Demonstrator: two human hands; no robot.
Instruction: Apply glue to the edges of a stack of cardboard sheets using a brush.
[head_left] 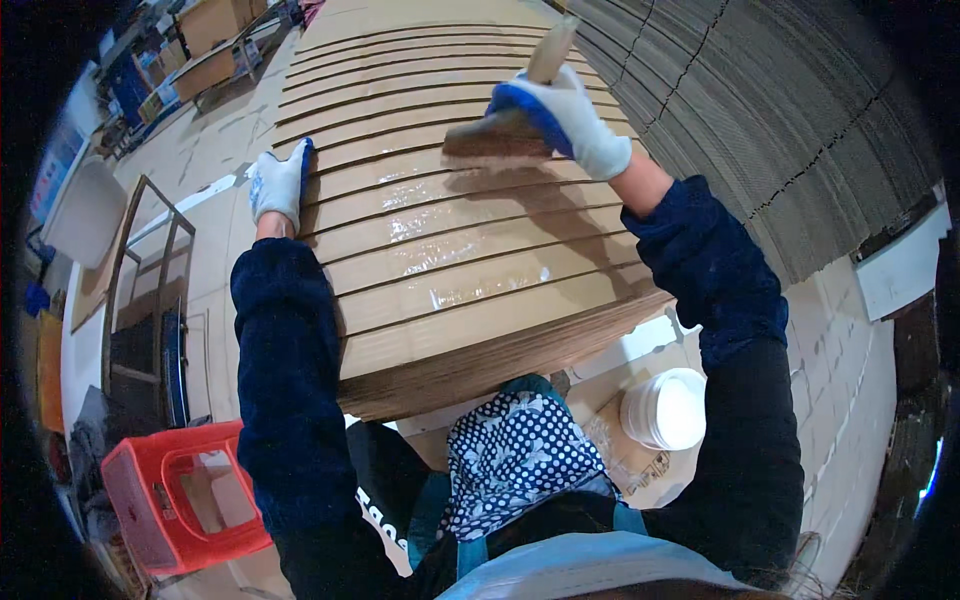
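A stack of cardboard sheets (400,325) lies in front of me, its upper sheets fanned back in overlapping strips. Wet, glossy streaks shine along the middle of the nearer strips. My right hand (572,115), in a white and blue work glove, is closed round the wooden handle of a wide brush (500,138). The brush head is over the middle strips, its bristles slightly blurred; I cannot tell whether they touch. My left hand (279,183), gloved alike, rests at the stack's left edge with the thumb apart from the fingers, holding nothing visible.
Below the stack's near right corner stands a white bucket (665,410) with white contents. A red plastic stool (190,495) is at the lower left, near a metal frame (150,280). Tall piles of grey-brown cardboard (760,120) rise along the right.
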